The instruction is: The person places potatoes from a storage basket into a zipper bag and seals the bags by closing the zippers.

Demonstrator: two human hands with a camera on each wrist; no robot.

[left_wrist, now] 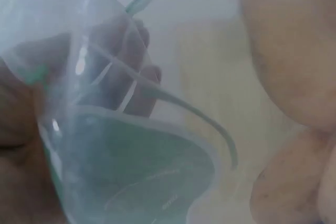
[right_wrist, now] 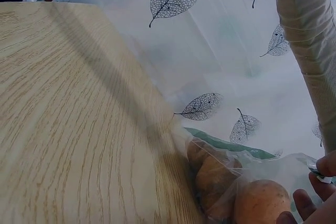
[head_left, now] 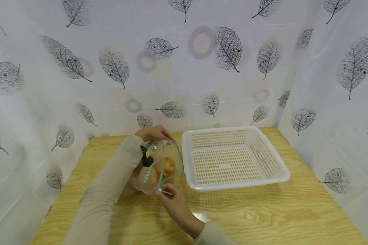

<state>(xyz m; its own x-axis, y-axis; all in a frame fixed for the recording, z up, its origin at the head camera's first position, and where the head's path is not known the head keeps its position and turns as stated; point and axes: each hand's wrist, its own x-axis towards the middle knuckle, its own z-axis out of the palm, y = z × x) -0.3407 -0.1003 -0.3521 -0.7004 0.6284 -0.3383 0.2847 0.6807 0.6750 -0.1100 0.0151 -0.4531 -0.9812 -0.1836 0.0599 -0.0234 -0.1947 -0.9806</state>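
A clear zip bag (head_left: 147, 177) with a green-edged mouth lies on its side, its mouth spread toward the basket. Inside are several brown potatoes (head_left: 169, 167), also plain as potatoes (right_wrist: 261, 203) in the right wrist view. My left hand (head_left: 154, 133) grips the far corner of the mouth; in the left wrist view its fingers (left_wrist: 134, 93) show through the plastic. At the near corner, my right hand (head_left: 174, 202) pinches the edge by a small white slider (head_left: 160, 190) between thumb and forefinger. The left sleeve and wrist camera cover part of the bag.
A white perforated plastic basket (head_left: 224, 166) stands right of the bag, close to its mouth. Both are on a wood-grain table (head_left: 257, 214). Leaf-printed white curtains (head_left: 184, 85) hang along the back and sides.
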